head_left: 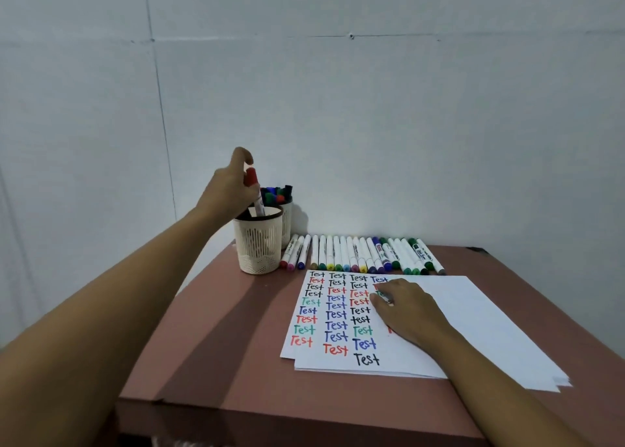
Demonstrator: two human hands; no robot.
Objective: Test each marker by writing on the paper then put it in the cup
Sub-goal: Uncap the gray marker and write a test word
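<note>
Step in hand: drop-off. Left hand [230, 189] pinches the red-capped marker [254, 189] near its cap, barrel upright, lower end already inside the front cup [260, 243]; looks like it just needs releasing. Right hand [406, 308] rests on the paper [473, 311], fingers curled around a second marker [385, 298], tip at the fourth column of "Test" words; colour hard to tell. Next move: let go cleanly so the marker drops in without tipping the cup, then write with the right. Front cup otherwise looks nearly empty; rear cup [288, 221] just behind it is packed with markers. A row of markers [355, 254] lies on the tabletop [220, 345] between cups and paper.
</note>
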